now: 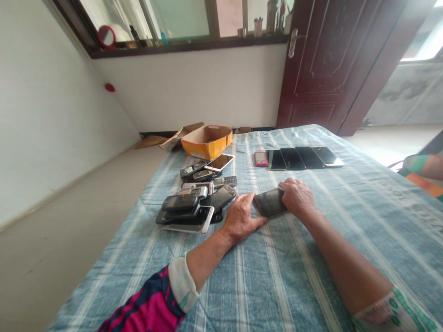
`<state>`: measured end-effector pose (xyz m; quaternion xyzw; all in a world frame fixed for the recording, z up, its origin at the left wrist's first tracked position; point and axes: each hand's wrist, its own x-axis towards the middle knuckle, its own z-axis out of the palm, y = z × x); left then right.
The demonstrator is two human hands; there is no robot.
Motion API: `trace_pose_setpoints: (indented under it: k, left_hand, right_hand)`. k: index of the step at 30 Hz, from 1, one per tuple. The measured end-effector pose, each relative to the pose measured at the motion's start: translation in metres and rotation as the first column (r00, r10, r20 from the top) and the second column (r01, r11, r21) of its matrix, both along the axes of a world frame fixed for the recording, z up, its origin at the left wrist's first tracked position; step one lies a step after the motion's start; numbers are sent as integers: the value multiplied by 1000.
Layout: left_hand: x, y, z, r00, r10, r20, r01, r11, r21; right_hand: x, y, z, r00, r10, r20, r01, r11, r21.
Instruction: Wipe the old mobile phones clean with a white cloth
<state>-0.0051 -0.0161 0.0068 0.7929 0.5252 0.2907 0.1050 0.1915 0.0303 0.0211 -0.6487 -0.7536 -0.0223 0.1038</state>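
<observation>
- One dark phone (270, 203) was right of the orange box (198, 149), nearer you.
- Your left hand (242, 216) gripped its left end; your right hand (297, 196), its right.
- Phone pile (180, 203) sat on the box's near side.

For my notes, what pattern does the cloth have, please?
The cloth has pale stripes on blue, shown best in the head view.

A home's plain white-walled room: beyond the far edge of a striped cloth (249, 281), a red-framed round mirror (107, 37) and a pink cup (258, 27) line the windowsill (194, 47); a panelled, dark-red door (321, 69) rises near the far right corner.
</observation>
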Motion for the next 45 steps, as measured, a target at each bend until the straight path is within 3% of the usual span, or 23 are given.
trace_pose_setpoints:
  k: [8,10,15,18,21,28,30,34,39,45]
  left_hand:
    - [1,0,1,1000,13,-2,-13,1000,-11]
    - [1,0,2,1000,15,-6,-15,1000,-15]
    - [1,-1,4,1000,-2,-9,2,1000,-5]
    - [1,-1,4,1000,-8,-11,8,1000,1]
    - [1,-1,3,1000,-5,-11,5,1000,4]
    - [0,0,2,1000,-2,-22,2,1000,-3]
    - [0,0,2,1000,-3,-23,3,1000,-3]
    - [0,0,2,1000,-13,-27,13,1000,7]
    - [-1,-1,3,999,-17,-34,17,1000,0]
    - [0,-1,3,1000,-14,-24,14,1000,-4]
  right_hand:
    - [-26,-13,5,934,345,-94,-345,938,15]
    - [-25,-13,6,942,321,-101,-322,947,8]
    - [-6,-4,3,994,97,-53,-98,995,-18]
    - [-2,-2,0,999,35,-27,-35,999,-3]
    - [-7,-5,0,997,76,-17,-76,997,14]
    - [-28,-17,5,927,360,-106,-361,933,15]
    - [-27,-15,5,934,340,-113,-341,940,16]
    - [-14,-7,3,986,154,-58,-155,988,-15]
    - [-1,-2,0,1000,7,-3,-7,1000,-2]
    - [-9,-7,2,993,118,-16,-118,993,-12]
